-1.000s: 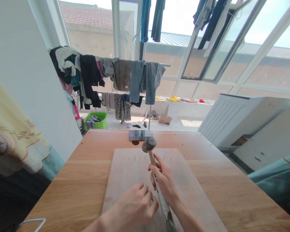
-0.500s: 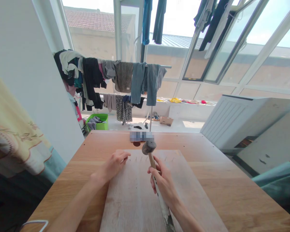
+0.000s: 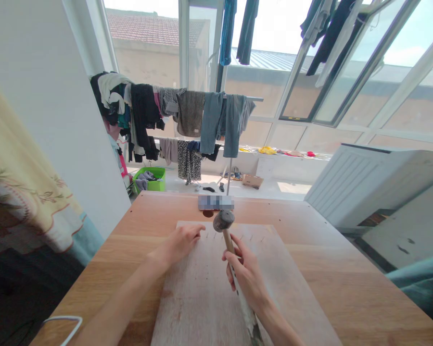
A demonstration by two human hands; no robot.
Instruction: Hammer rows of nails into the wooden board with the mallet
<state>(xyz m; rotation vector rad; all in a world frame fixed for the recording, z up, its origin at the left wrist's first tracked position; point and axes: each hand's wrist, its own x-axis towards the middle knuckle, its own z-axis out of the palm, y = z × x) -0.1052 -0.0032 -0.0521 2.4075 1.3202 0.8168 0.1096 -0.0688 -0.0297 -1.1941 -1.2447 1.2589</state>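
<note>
My right hand (image 3: 243,266) is wrapped around the handle of a hammer (image 3: 223,221), a mallet type with a thick dark grey head and a long worn handle. The hammer's head is raised over the far part of a pale wooden board (image 3: 191,298). Thin nails (image 3: 251,237) stand in a row along the board's far end, some hidden behind the hammer. At the far left corner of the board is my left hand (image 3: 184,241), its fingers curled together beside the leftmost visible nail (image 3: 207,235). Whatever those fingertips pinch, if anything, is hidden.
The board lies on a brown wooden table (image 3: 346,288). Past its far end sit a blurred-out flat item (image 3: 215,202) and a round dark spot (image 3: 208,213). A white cable (image 3: 74,327) crosses the near left corner. Laundry (image 3: 189,115) hangs on a rack beyond.
My left hand has shifted slightly right along the row of nails, its fingertips now higher. The hammer stays raised in my right hand. The whole view has turned a little left.
</note>
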